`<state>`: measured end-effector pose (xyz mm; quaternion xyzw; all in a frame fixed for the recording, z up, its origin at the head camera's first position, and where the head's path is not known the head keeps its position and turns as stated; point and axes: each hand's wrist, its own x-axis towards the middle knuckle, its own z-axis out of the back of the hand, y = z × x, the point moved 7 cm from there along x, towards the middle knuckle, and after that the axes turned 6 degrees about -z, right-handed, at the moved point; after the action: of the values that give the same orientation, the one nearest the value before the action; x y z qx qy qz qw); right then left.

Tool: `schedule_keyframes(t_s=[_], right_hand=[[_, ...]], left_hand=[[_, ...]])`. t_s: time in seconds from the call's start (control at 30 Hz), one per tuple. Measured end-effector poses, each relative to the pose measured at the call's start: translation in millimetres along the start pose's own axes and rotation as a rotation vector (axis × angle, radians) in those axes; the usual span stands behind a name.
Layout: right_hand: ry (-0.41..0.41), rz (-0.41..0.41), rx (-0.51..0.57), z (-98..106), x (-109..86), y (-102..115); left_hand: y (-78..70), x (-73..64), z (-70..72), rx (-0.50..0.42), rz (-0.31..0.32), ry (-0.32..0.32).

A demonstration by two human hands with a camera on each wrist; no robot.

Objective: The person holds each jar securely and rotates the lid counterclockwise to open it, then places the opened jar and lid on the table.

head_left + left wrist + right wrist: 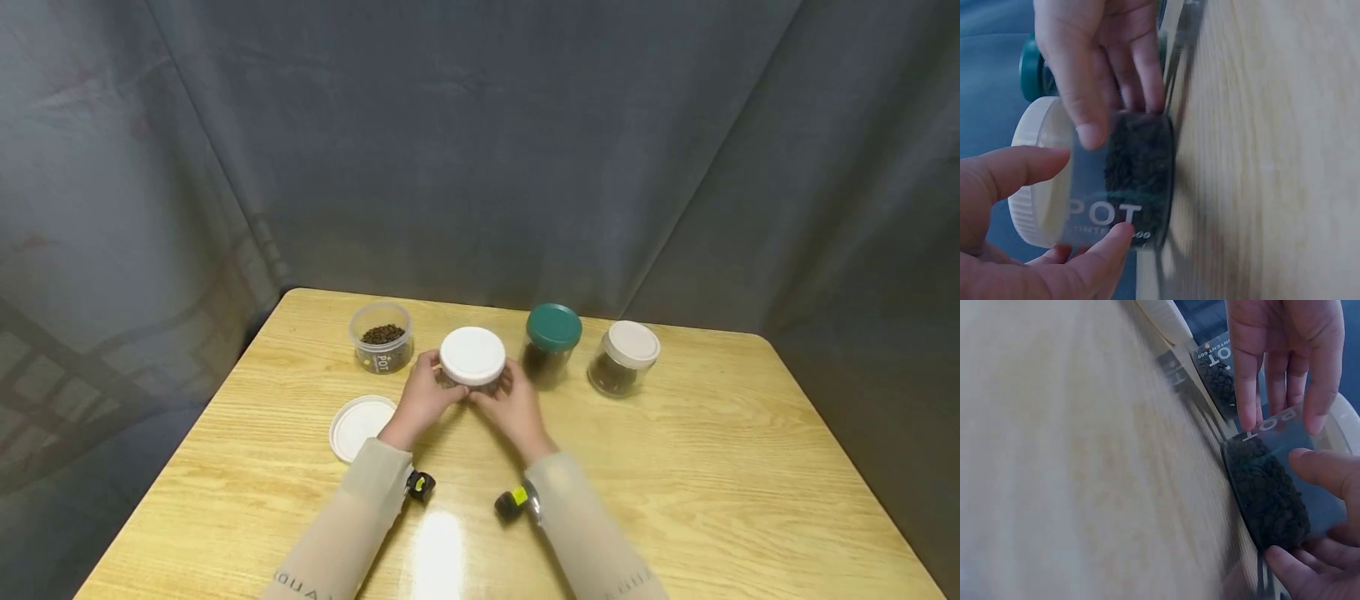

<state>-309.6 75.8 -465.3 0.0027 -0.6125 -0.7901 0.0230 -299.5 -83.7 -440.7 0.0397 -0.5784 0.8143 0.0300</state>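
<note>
Both hands grip a clear plastic jar [1094, 187] from its two sides near the middle of the table. A ribbed white lid [472, 354] sits on top of it, and dark bean-like pieces fill its lower part. On one side are the curled fingers and thumb of my left hand [423, 398]; my right hand [517, 408] holds the opposite side. "POT" is printed on the jar's wall, seen in both wrist views. Whether its base touches the wood is hard to tell.
Left of the hands stands a lidless jar [384, 358] of brown bean-like pieces. A loose white lid [360, 425] lies beside the left forearm. To the right are a green-lidded jar [553, 329] and a jar with a pale lid [628, 350]. Dark curtains [465, 150] hang behind the table [720, 467].
</note>
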Motion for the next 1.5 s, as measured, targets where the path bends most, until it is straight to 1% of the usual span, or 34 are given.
schedule_keyframes(t_s=[0.1, 0.23, 0.37, 0.57, 0.83, 0.97, 1.17, 1.27, 1.37, 1.5], right_hand=[[-0.007, -0.002, -0.007, 4, -7.7, -2], [-0.023, -0.009, -0.014, 8, -15.3, -4], [-0.04, -0.021, -0.024, 11, -20.7, -4], [-0.056, -0.023, -0.045, 17, -27.2, -5], [-0.01, -0.027, -0.086, 27, -33.1, -8], [0.008, -0.02, -0.102, 31, -34.8, -10], [0.025, -0.009, -0.124, 33, -34.7, -15], [0.037, -0.002, -0.14, 34, -35.1, -15], [0.044, 0.013, -0.152, 36, -35.7, -14], [0.042, 0.033, -0.171, 38, -35.2, -13]], left_hand=[[0.6, -6.4, -1.1, 0.018, 0.005, 0.021], [0.4, -12.5, -2.4, 0.008, 0.005, 0.029], [-3.1, -16.5, -3.6, 0.0, -0.015, 0.039], [-5.6, -20.2, -5.0, -0.004, -0.014, 0.069], [-5.5, -25.3, -6.8, 0.037, -0.039, 0.093], [-3.9, -26.7, -7.5, 0.033, -0.044, 0.133], [0.0, -26.9, -5.0, 0.032, -0.011, 0.184], [1.4, -26.3, -3.9, 0.025, -0.009, 0.209], [2.2, -25.4, -3.6, 0.001, -0.008, 0.247], [1.5, -24.9, -3.9, -0.048, -0.017, 0.314]])
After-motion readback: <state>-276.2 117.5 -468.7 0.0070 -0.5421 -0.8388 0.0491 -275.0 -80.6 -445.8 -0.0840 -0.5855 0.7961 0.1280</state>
